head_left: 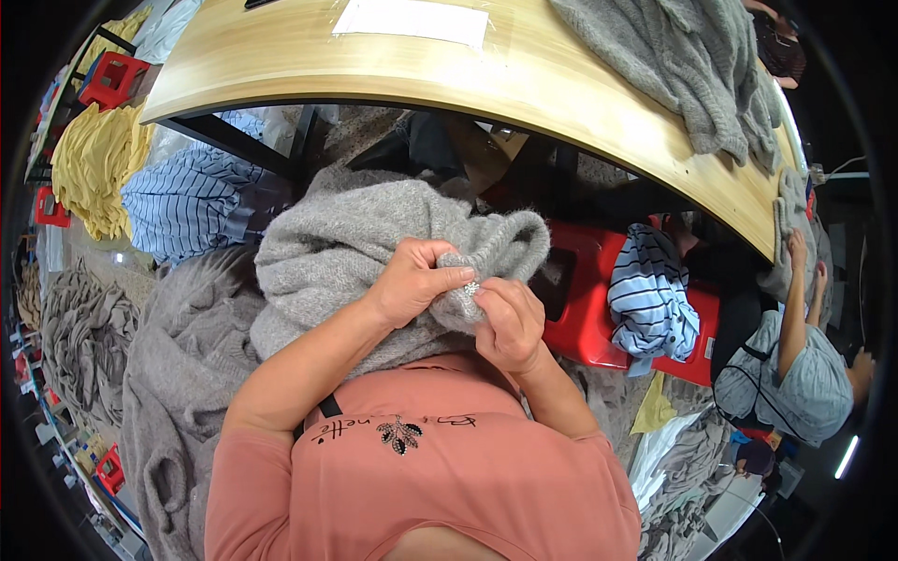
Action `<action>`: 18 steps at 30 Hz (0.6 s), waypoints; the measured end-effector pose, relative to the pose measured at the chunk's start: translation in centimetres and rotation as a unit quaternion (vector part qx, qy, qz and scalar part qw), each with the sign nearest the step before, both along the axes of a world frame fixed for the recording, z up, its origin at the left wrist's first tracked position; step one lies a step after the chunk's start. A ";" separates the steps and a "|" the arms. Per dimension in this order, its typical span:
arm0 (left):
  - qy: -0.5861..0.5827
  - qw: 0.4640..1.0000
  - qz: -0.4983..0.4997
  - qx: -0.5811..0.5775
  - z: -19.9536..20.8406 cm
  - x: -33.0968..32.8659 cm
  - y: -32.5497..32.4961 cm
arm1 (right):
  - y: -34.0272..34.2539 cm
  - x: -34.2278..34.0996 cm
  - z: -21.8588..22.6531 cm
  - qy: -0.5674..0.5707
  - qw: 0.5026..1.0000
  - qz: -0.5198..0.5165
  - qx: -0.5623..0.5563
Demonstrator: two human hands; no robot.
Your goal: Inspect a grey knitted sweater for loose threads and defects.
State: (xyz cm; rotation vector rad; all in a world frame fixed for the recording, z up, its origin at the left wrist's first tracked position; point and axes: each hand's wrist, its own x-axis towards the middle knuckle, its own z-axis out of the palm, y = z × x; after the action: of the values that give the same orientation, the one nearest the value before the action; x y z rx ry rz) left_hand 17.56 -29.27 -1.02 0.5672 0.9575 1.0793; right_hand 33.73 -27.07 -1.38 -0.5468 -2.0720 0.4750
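A fuzzy grey knit garment [351, 248] lies bunched in my lap, with a folded edge raised in front of me. On that edge sits a small sparkly silver button [471, 289]. My left hand [412, 280] is closed on the knit, its thumb pressed flat just beside the button. Right against the button's other side, my right hand [510, 323] is closed in a pinch with curled fingers. Whatever is between those right fingertips is hidden or too small to make out.
A wooden table [281, 61] curves ahead, holding a white sheet [412, 22] and grey knitwear [678, 70]. Red stools [585, 304] stand at right, one bearing striped blue cloth [650, 294]. Grey garments [192, 365] pile at left. A co-worker [790, 365] handles knitwear at far right.
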 end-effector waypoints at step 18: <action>0.349 0.912 0.020 0.215 0.0 -0.4 -0.6 | 1.9 -0.4 0.1 -0.035 0.916 0.019 -0.399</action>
State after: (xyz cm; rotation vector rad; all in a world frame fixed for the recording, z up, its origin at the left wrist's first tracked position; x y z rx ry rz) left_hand 17.13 -29.83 -1.01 1.3653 1.3541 1.1499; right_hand 33.37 -25.16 -1.25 -1.0000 -1.8960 1.3636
